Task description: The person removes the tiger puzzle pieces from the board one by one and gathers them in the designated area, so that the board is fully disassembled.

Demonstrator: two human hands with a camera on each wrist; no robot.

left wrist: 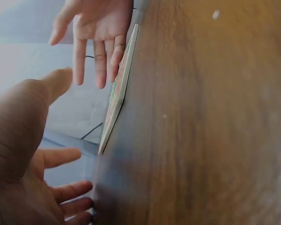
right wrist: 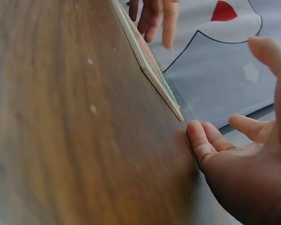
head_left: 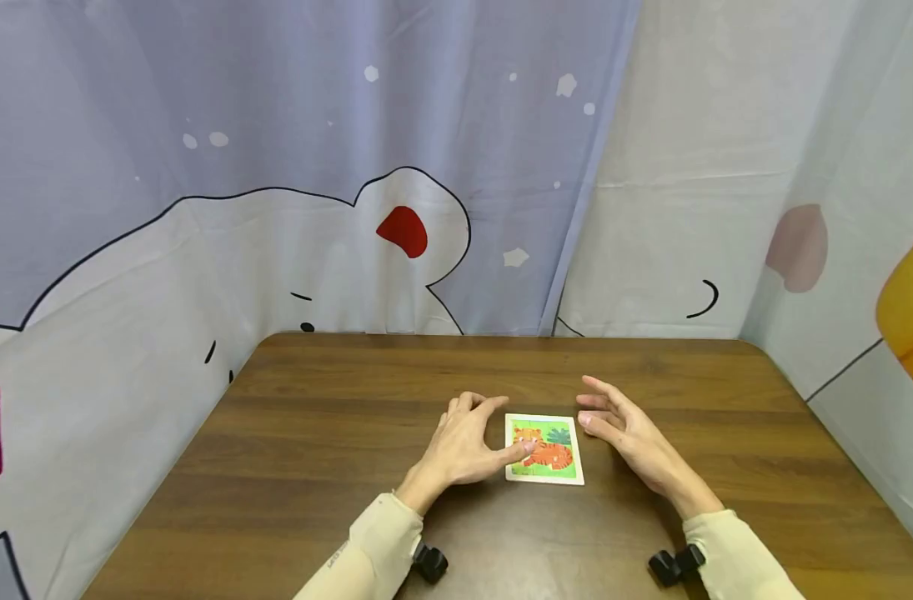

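Observation:
A small square tiger puzzle (head_left: 549, 454) in a pale frame lies flat on the wooden table (head_left: 313, 500). It shows an orange striped tiger and a dark green plant on light green. On its left, my left hand (head_left: 462, 446) is spread, its thumb over the picture in the head view. My right hand (head_left: 629, 433) is held just off the right edge, fingers relaxed and palm turned inward. The left wrist view shows the puzzle (left wrist: 118, 93) edge-on, with the left thumb (left wrist: 56, 84) apart from it. Neither hand grips anything.
Printed curtains (head_left: 313, 267) hang directly behind the table's far edge and along both sides. A small black device (head_left: 429, 562) is strapped at the left cuff, and another black device (head_left: 675, 565) at the right cuff.

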